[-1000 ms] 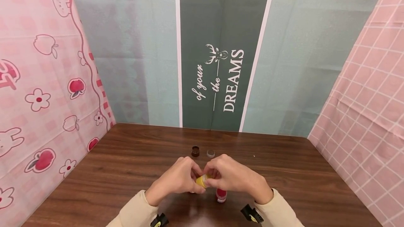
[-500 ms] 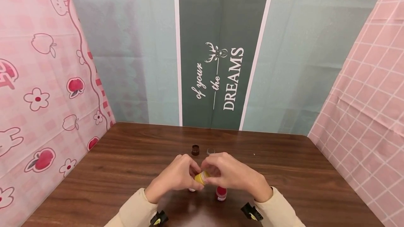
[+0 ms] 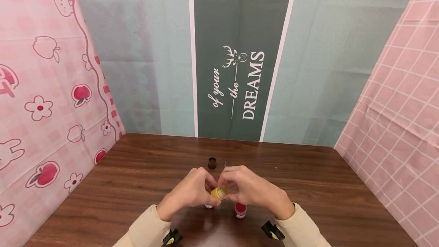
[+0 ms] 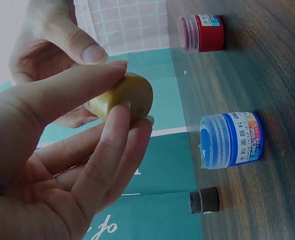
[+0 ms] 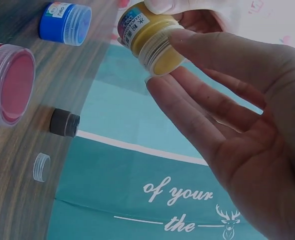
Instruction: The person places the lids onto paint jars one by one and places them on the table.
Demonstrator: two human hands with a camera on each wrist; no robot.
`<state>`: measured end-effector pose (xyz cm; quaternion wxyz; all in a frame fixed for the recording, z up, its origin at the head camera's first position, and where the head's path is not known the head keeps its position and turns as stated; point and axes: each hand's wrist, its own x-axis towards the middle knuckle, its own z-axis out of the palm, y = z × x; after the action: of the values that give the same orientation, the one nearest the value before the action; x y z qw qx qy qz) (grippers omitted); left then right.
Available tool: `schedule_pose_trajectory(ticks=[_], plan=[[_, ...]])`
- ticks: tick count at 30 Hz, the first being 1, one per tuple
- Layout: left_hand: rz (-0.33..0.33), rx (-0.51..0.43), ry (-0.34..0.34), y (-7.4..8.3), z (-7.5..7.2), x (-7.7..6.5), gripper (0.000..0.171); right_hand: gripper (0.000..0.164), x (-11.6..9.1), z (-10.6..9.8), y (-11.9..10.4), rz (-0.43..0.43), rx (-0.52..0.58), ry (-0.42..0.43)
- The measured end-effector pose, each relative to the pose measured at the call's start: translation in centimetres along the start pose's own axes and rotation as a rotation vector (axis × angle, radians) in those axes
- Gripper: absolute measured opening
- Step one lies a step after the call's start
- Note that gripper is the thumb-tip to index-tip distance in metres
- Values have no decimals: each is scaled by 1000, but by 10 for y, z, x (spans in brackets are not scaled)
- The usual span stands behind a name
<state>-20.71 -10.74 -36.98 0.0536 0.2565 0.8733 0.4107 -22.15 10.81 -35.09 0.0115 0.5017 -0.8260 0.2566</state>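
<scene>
A small yellow gouache paint jar (image 3: 217, 193) is raised off the table between my two hands. My left hand (image 3: 192, 190) grips its body, thumb on one side and fingers on the other; the jar's rounded base (image 4: 140, 100) faces the left wrist camera. At the other end, my right hand (image 3: 252, 188) pinches the clear ridged lid (image 5: 155, 52) between thumb and fingertips. In the right wrist view the lid sits at the jar's mouth, tilted downward, with yellow showing through it.
On the wooden table (image 3: 137, 186), a red paint jar (image 3: 241, 211) stands below my right hand. A blue paint jar (image 4: 232, 140) is mostly hidden under my left hand in the head view. Farther back are a dark brown-black jar (image 3: 212, 163) and a loose clear lid (image 5: 41, 167).
Both hands and the yellow jar have shifted slightly left and away from me. The jar's ridged lid end shows more between my fingers in the head view. The table items stay put.
</scene>
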Motion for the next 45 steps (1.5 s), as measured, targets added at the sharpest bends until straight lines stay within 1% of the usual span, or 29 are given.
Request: schedule_pose_trajectory(ticks=[8, 13, 19, 26, 32, 39, 42, 45], plan=[[7, 5, 3, 1, 1, -1, 20, 19, -1, 0, 0, 21, -26, -10], [10, -1, -5, 1, 2, -1, 22, 14, -1, 0, 0, 31, -16, -21], [21, -2, -7, 2, 3, -1, 21, 11, 0, 0, -1, 67, 8, -37], [29, 0, -12, 1, 3, -1, 19, 10, 0, 0, -1, 70, -1, -36], [27, 7, -3, 0, 2, -1, 18, 12, 0, 0, -1, 55, -3, -32], [22, 16, 5, 0, -1, -1, 17, 22, 0, 1, 0, -6, -73, 8], [31, 16, 3, 0, -1, -1, 17, 25, 0, 1, 0, -25, -80, 11], [30, 8, -2, 1, -1, -1, 17, 27, 0, 2, 0, -28, -55, 1]])
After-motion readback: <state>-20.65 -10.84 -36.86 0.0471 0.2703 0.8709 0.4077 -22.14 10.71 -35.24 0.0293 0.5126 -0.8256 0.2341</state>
